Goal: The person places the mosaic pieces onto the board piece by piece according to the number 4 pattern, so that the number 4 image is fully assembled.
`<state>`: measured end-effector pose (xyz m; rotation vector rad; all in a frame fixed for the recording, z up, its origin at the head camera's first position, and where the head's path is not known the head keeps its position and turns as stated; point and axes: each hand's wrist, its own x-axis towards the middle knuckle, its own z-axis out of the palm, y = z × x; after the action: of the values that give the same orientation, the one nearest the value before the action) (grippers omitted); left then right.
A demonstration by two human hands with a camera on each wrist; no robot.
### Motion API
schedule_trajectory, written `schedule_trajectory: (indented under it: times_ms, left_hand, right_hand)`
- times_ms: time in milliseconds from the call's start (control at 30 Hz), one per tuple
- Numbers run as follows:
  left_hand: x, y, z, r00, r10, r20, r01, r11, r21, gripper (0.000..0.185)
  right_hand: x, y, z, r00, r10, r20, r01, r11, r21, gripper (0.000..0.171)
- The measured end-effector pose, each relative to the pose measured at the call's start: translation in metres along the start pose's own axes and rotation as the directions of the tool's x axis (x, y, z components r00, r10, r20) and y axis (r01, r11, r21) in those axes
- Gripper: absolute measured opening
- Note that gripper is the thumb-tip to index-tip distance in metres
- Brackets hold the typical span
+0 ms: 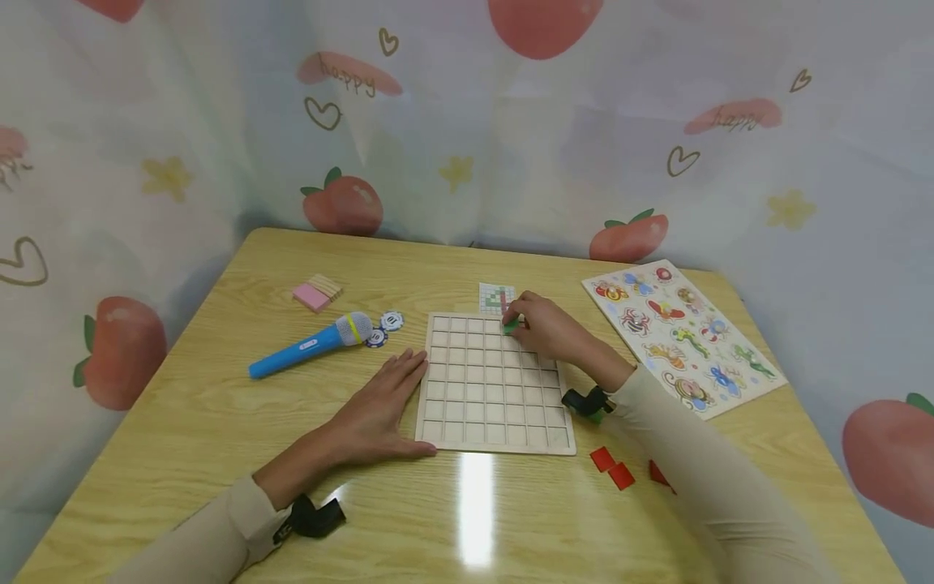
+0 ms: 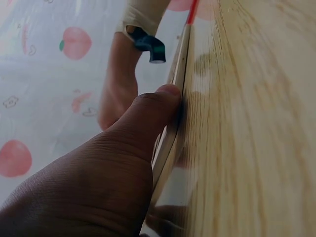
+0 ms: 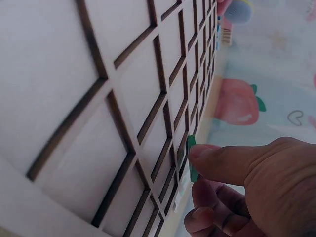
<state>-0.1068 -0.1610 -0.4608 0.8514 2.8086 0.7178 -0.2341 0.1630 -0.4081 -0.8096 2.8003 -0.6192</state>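
A wooden grid board (image 1: 481, 389) with square cells lies in the middle of the table. My left hand (image 1: 379, 401) rests flat on the table against the board's left edge, its thumb (image 2: 148, 118) pressed to the rim (image 2: 173, 118). My right hand (image 1: 543, 328) is at the board's far right corner and pinches a small green tile (image 1: 511, 326) over a cell in the top row. The right wrist view shows the green tile (image 3: 192, 158) on edge between thumb and fingers just above the grid (image 3: 123, 98). A small pattern card (image 1: 497, 298) lies just beyond the board.
Red tiles (image 1: 613, 468) lie near the board's front right corner. A blue toy microphone (image 1: 310, 346) and two poker chips (image 1: 384, 328) are at the left, with a pink and wooden block stack (image 1: 317, 292) behind. An animal peg puzzle (image 1: 682, 334) sits at the right.
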Motion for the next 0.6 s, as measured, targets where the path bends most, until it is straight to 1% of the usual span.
schedule_trajectory:
  times_ms: [133, 233, 333, 433, 500, 533, 600]
  left_hand:
    - [0.002, 0.003, 0.000, 1.000, 0.010, 0.008, -0.011, 1.000, 0.012, 0.131]
    - [0.003, 0.004, -0.001, 1.000, 0.020, 0.011, -0.021, 1.000, 0.014, 0.130]
    - [0.005, 0.004, -0.002, 1.000, 0.023, 0.011, -0.023, 1.000, 0.010, 0.130]
    - [0.005, 0.003, -0.002, 1.000, 0.019, 0.007, -0.019, 1.000, 0.012, 0.130]
    - [0.004, 0.002, -0.002, 1.000, 0.016, 0.002, -0.016, 1.000, 0.018, 0.130]
    - [0.004, 0.001, -0.001, 1.000, 0.014, 0.000, -0.014, 1.000, 0.020, 0.129]
    - [0.002, 0.000, -0.001, 1.000, 0.009, 0.000, -0.009, 1.000, 0.016, 0.129]
  right_hand:
    - [0.002, 0.006, 0.005, 1.000, 0.003, -0.007, -0.003, 1.000, 0.017, 0.010]
    - [0.003, 0.009, 0.007, 0.999, 0.033, -0.018, -0.032, 0.998, 0.046, 0.009]
    - [0.002, 0.010, 0.007, 0.999, 0.048, -0.025, -0.047, 0.998, 0.048, 0.011]
    - [-0.002, 0.009, 0.002, 0.999, 0.036, -0.024, -0.035, 0.998, 0.047, 0.017]
    - [-0.011, 0.009, -0.005, 0.998, 0.030, -0.051, -0.027, 0.998, 0.063, 0.022]
    - [-0.017, 0.009, -0.009, 0.997, 0.032, -0.076, -0.026, 0.996, 0.083, 0.024]
    - [-0.036, 0.010, -0.015, 0.986, 0.057, -0.156, -0.035, 0.990, 0.137, 0.026]
